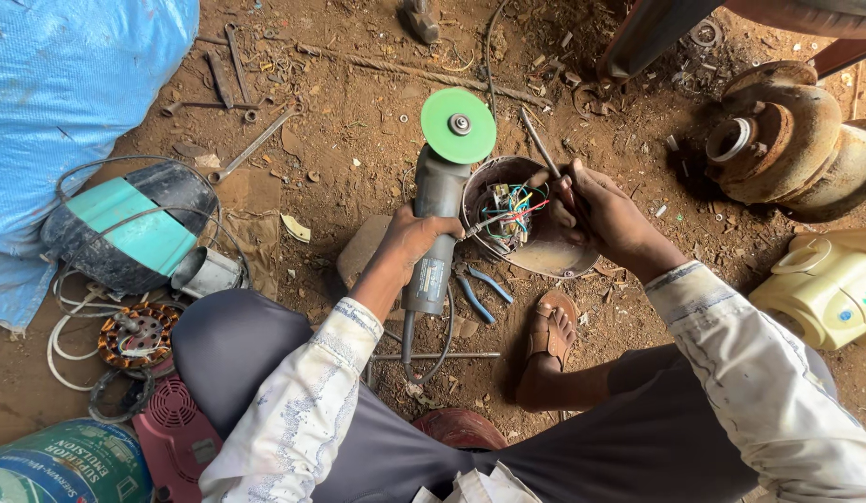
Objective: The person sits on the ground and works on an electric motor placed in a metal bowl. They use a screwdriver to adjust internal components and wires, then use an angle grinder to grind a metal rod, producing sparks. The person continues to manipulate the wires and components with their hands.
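My left hand (416, 235) grips the grey body of an angle grinder (439, 200) with a green disc (458, 125) pointing away from me. My right hand (602, 212) holds a thin metal screwdriver (539, 143) at the rim of a round brown metal housing (535, 250) lying on the dirt. Inside the housing are coloured wires (512, 207) and a small white block. The grinder rests beside the housing's left rim.
Blue-handled pliers (480, 288) lie near my sandalled foot (550, 328). A rusty pump casing (787, 140) sits at right, a cream plastic housing (829, 289) below it. At left are a teal-banded motor (130, 228), a copper winding (135, 333), wrenches (251, 147) and a blue sack (70, 93).
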